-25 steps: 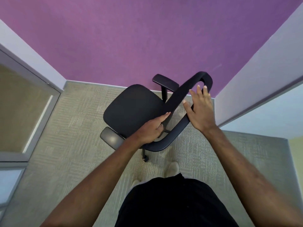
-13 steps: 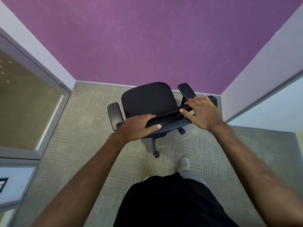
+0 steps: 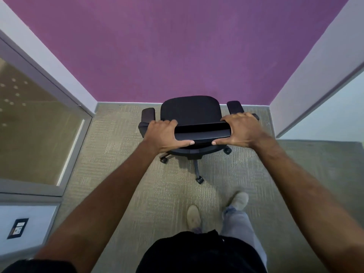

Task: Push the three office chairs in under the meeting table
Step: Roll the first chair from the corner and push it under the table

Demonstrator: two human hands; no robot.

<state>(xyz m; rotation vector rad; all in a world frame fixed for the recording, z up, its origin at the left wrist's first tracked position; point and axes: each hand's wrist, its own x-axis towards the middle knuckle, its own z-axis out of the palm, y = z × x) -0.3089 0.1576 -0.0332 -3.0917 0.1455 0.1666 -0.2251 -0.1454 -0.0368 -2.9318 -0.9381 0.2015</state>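
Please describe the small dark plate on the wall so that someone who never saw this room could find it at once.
Start at the purple wall, then follow the glass panel on the left down toward the viewer. Below its grey frame is a pale wall section, and the small dark plate sits low on it. It is the only dark rectangle there, with a pale label inside.

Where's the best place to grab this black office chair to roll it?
Take the office chair by its backrest top edge from behind, one hand at each end, as the left hand and right hand do: it's a wide, graspable bar facing you.
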